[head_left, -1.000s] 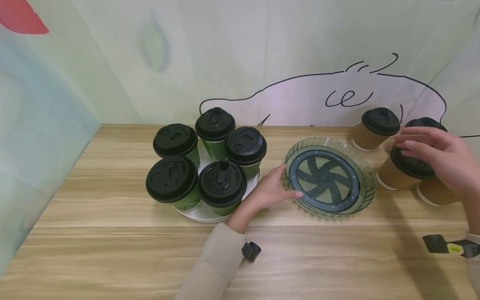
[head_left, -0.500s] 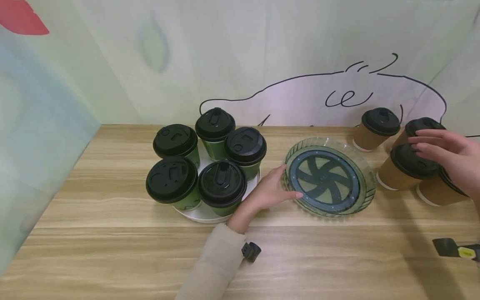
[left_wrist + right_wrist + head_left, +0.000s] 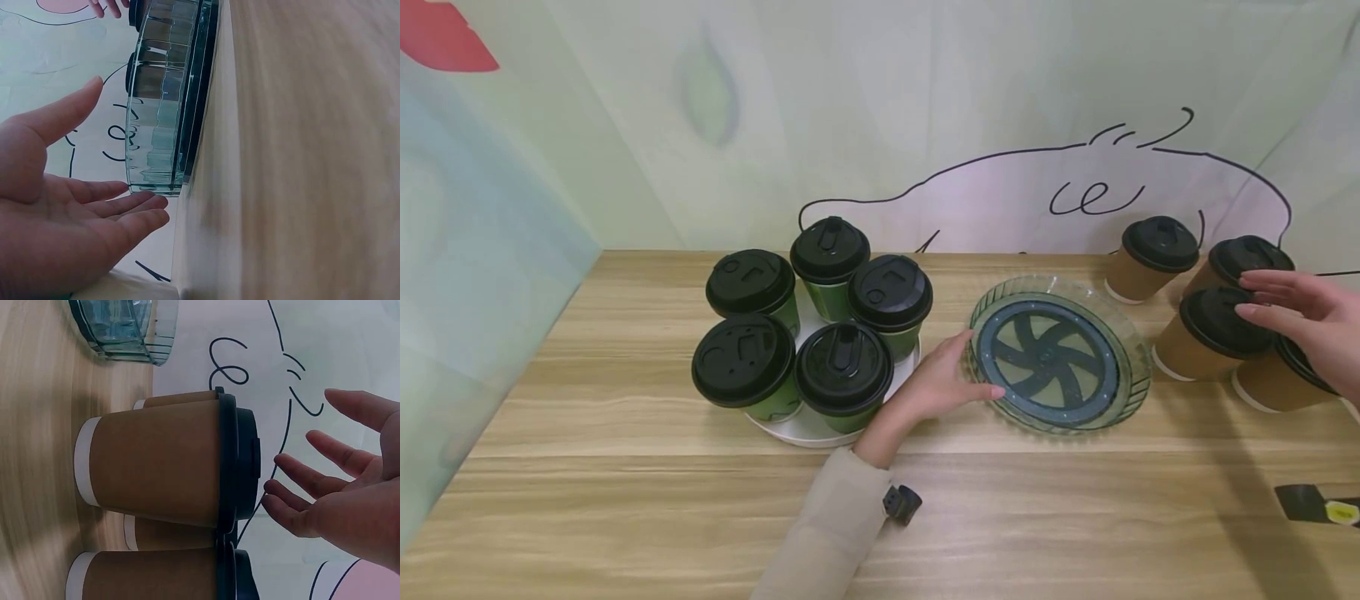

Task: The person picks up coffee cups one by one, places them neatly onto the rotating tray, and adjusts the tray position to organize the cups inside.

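My left hand point(image 3: 942, 379) is at the left side of a clear, fluted round tray point(image 3: 1135, 350) with a dark blue pinwheel-patterned base. In the left wrist view its fingertips point(image 3: 147, 209) lie right at the tray's wall, and the thumb stands apart with nothing gripped. My right hand point(image 3: 1318, 325) hovers at the right, fingers spread and holding nothing. Below and beside it stand several brown paper cups with black lids; the nearest brown cup point(image 3: 156, 465) shows upright in the right wrist view, its lid close to the fingers.
Left of the tray, several green cups point(image 3: 898, 343) with black lids stand on a white round plate point(image 3: 805, 432). A printed backdrop point(image 3: 880, 125) rises behind the wooden table point(image 3: 625, 517). A small brown cup point(image 3: 1138, 275) stands near the back edge.
My right hand has shifted right and slightly down, uncovering more of the brown cups and their lids. The left hand, tray and cups stay where they were.
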Available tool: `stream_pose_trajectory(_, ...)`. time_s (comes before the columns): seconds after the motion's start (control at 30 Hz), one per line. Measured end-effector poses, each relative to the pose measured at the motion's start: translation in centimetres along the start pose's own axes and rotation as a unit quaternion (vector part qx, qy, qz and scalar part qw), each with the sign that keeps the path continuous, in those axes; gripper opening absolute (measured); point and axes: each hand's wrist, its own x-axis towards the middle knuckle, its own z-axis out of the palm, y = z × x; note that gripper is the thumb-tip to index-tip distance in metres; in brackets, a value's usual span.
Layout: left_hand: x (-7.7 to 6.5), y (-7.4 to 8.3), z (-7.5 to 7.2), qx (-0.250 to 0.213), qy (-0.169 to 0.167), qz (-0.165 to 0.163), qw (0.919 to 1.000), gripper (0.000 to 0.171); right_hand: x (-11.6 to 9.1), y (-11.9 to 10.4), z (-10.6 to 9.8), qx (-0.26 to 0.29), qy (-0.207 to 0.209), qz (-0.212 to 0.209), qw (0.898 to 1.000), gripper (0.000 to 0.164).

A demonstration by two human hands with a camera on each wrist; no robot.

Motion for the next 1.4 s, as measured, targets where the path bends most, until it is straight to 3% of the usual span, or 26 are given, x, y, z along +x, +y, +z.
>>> stream_pose_trajectory(0.13, 0.1, -0.1, 0.1, 0.001, 0.001, 0.003, 1.0000, 0.085, 0.4, 1.7, 0.2, 0.000, 0.004, -0.002, 1.000, 0.055)
stream_pose_trajectory(0.23, 0.0, -0.1, 0.1, 0.000, 0.001, 0.006, 1.0000, 0.085, 0.0, 1.2, 0.3, 0.004, 0.002, 0.000, 1.000, 0.056)
stream_pose_trajectory(0.47, -0.1, -0.1, 0.0, 0.007, -0.001, 0.006, 1.0000, 0.086, -2.4, -4.7, 0.7, 0.011, -0.005, 0.017, 1.000, 0.057)
stream_pose_trajectory(0.57, -0.1, 0.0, 0.0, 0.007, -0.001, 0.006, 1.0000, 0.086, -2.9, -5.8, 0.8, 0.015, -0.008, 0.018, 1.000, 0.057)
stream_pose_trajectory(1.03, 0.0, 0.0, -0.1, 0.009, -0.004, 0.004, 0.9999, 0.086, 0.0, 1.9, 1.2, -0.028, -0.008, 0.044, 0.999, 0.068)
stream_pose_trajectory(1.23, 0.0, 0.0, -0.1, 0.011, -0.002, 0.008, 0.9999, 0.086, -0.1, 1.2, 1.4, -0.016, -0.018, 0.046, 0.999, 0.072)
stream_pose_trajectory(1.4, -0.1, 0.1, -0.1, 0.010, -0.002, 0.005, 0.9999, 0.085, -0.1, 1.2, 1.7, -0.061, -0.018, 0.050, 0.997, 0.073)
